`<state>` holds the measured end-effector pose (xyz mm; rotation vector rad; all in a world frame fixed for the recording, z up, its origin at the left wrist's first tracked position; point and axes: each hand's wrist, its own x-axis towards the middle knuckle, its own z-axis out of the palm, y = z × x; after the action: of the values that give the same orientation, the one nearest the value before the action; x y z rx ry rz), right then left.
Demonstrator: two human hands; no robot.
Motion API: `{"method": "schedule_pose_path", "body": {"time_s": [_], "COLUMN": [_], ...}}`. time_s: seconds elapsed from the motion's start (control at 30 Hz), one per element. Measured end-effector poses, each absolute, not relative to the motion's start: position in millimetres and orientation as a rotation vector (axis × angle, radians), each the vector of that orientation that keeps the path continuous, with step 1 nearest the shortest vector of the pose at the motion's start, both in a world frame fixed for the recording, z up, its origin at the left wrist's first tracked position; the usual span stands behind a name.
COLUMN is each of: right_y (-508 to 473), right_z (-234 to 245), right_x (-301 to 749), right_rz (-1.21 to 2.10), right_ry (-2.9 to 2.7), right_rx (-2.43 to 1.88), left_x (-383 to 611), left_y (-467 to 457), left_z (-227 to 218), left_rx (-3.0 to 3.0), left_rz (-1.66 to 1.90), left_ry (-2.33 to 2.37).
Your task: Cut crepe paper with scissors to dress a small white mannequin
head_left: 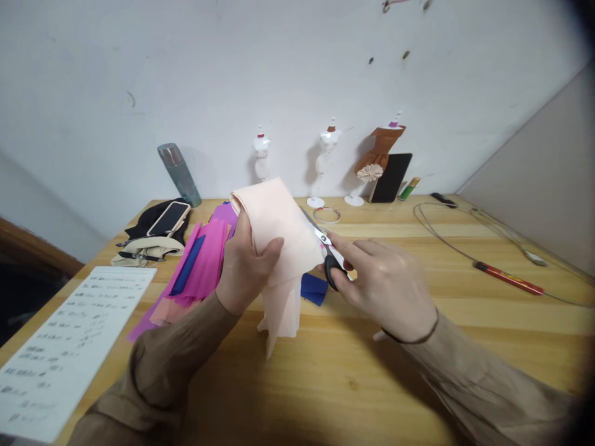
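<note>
My left hand point(248, 260) grips a folded sheet of pale peach crepe paper point(283, 229) above the table, thumb in front and fingers behind. A loose end of the paper hangs down below the fold. In my right hand point(385, 279) is a pair of scissors point(331, 254) with black handles, its blades pointing up and left along the right edge of the paper. Whether the blades are cutting into the sheet I cannot tell. Behind my left hand lie pink and purple crepe sheets point(207, 260), with a dark blue strip point(188, 265) on top.
Along the wall stand two bare white mini mannequins point(261, 152) point(325, 155) and one in a brown paper dress point(385, 145). A bottle point(179, 173), phone point(170, 218) and written sheet point(69, 341) are at left. A red-handled tool point(509, 278) with a cable lies right.
</note>
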<state>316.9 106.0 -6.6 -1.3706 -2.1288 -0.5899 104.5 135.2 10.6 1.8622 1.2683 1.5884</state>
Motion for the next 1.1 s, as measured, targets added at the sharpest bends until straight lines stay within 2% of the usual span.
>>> {"method": "schedule_pose_path", "body": {"time_s": [0.6,0.97,1.1], "right_y": [107.6,108.6,106.9], "right_z": [-11.3,-11.7,-14.1], "right_x": [317.2,316.5,313.8], "right_rz": [-0.698,-0.603,-0.466], "right_ry": [-2.107,-2.093,-2.113], "right_rx": [-1.323,-1.374,-1.424], "left_x": [96.3,97.7,100.7], "left_y": [145.6,143.6,144.2], "left_z": [10.2,9.6,8.0], "left_rx": [1.93,1.951,1.865], "left_rz": [1.522,1.55,1.558], "left_ry": [1.26,1.287,1.228]}}
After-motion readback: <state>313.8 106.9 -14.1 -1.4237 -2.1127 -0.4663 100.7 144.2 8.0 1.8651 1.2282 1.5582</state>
